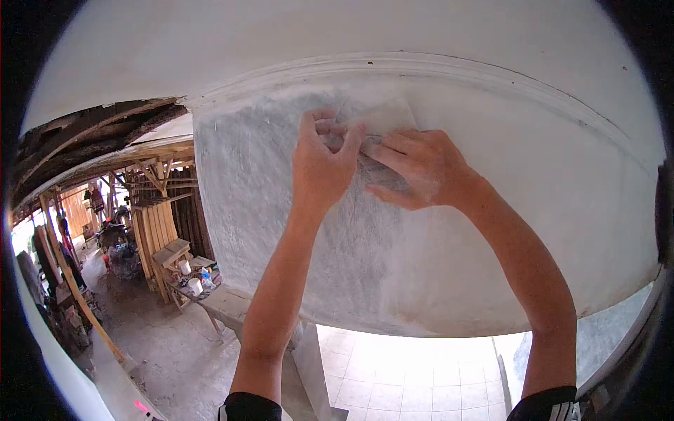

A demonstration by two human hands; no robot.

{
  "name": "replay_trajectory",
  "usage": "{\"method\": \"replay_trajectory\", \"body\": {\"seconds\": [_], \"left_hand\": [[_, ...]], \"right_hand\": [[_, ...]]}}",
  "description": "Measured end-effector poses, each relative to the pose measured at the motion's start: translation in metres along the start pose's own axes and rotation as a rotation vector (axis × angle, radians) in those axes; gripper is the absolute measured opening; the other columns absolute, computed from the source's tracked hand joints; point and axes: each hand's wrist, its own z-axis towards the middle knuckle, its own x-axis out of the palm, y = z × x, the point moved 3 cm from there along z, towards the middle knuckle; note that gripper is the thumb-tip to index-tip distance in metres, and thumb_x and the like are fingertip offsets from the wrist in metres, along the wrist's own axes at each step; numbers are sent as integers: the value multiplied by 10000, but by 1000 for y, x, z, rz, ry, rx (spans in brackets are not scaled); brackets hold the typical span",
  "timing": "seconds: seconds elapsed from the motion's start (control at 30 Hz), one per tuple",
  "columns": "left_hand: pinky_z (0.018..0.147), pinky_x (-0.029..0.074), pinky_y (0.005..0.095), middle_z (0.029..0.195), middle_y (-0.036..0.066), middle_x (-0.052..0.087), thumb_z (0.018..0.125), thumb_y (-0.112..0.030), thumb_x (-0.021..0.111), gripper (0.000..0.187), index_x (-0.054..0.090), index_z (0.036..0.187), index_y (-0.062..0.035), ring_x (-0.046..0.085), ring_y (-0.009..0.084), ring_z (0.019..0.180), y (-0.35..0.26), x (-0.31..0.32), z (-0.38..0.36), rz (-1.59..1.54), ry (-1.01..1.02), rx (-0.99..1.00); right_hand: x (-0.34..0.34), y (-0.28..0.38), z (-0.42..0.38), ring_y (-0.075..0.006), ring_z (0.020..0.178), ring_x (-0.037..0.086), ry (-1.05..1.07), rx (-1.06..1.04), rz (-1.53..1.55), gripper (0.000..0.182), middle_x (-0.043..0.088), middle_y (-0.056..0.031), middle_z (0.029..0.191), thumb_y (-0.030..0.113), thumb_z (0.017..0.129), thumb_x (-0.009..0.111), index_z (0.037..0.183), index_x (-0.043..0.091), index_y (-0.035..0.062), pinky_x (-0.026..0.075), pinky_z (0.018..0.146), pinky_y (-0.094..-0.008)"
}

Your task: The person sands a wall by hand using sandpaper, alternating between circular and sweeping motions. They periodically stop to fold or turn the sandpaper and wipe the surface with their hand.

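Note:
Both hands are raised against a wall [253,203] with a patchy grey and white surface, just under a white moulding. My left hand [326,158] has its fingers curled, with thumb and fingertips near a thin, pale, flat sheet or blade [390,116]; whether it grips the piece I cannot tell. My right hand [421,168] is closed on the lower edge of that pale piece, its fingers dusted white. Part of the piece is hidden behind the fingers, and its exact kind is unclear.
A white ceiling [351,31] curves overhead. Below left, a wooden bench [172,252] and white cups [195,285] stand by a plank partition. A dusty floor [168,351] and pale tiles [414,379] lie below. A long narrow board or ledge [309,365] is beneath my arms.

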Motion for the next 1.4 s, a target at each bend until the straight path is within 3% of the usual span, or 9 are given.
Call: {"method": "replay_trajectory", "body": {"seconds": [0.27,0.33,0.43,0.73,0.9,1.07,1.23,1.37,1.4], "left_hand": [[709,527,288,1099,132,578,850,-68,699,280,558,1080,9,646,195,875,32,-1,-10,-212,-106,32],[823,505,326,1129,140,581,856,-122,713,293,576,1081,6,626,240,995,37,-1,-13,-190,-102,-15],[1002,375,441,1206,213,559,897,-183,649,284,601,1114,-5,508,340,1197,20,-2,-23,587,-165,466],[1113,47,605,1489,339,212,967,-338,447,709,223,1399,177,162,493,1401,-2,38,-27,267,81,184],[1111,67,616,1520,318,148,965,-361,439,730,191,1432,143,99,455,1430,19,55,-29,420,-16,281],[1110,128,604,1522,270,206,965,-348,468,672,247,1457,53,168,419,1425,22,52,-32,736,-82,462],[1085,268,565,1449,220,376,962,-284,480,534,399,1404,5,345,396,1349,20,35,-7,911,-76,645],[1064,363,476,1398,210,432,965,-204,462,438,463,1342,18,417,394,1295,11,44,20,1072,-173,767],[1048,396,446,1400,202,433,963,-186,462,424,470,1333,22,426,384,1292,10,53,16,1121,-175,752]], "right_hand": [[-9,-9,1,-334,899,521,-716,415,70,239,611,-95,864,226,866,608,1028,628,51,414,864,-451],[-8,-10,2,-325,926,510,-599,542,97,219,634,-85,855,225,865,614,999,643,55,392,863,-449],[-2,-13,1,-288,946,515,-271,643,128,194,668,-58,838,233,852,634,956,676,76,376,830,-435],[19,-1,5,-257,975,519,-314,532,126,238,681,-32,881,209,829,631,1031,713,114,312,892,-438],[8,5,-9,-290,1041,507,-308,500,250,408,636,-111,1052,147,830,592,1233,605,85,337,927,-437],[-29,57,-91,-256,1028,561,-294,855,418,451,626,-118,1094,48,786,592,1237,570,54,434,836,-377],[-1,173,-236,-148,854,622,166,948,899,241,658,-72,1065,145,907,633,1134,618,66,506,714,-291],[32,263,-281,-133,934,640,589,1253,1418,294,655,-27,1138,114,946,588,1239,590,131,535,748,-270],[40,281,-292,-172,1039,605,654,1277,1548,371,625,-59,1204,256,947,579,1297,542,139,485,862,-352]]}}
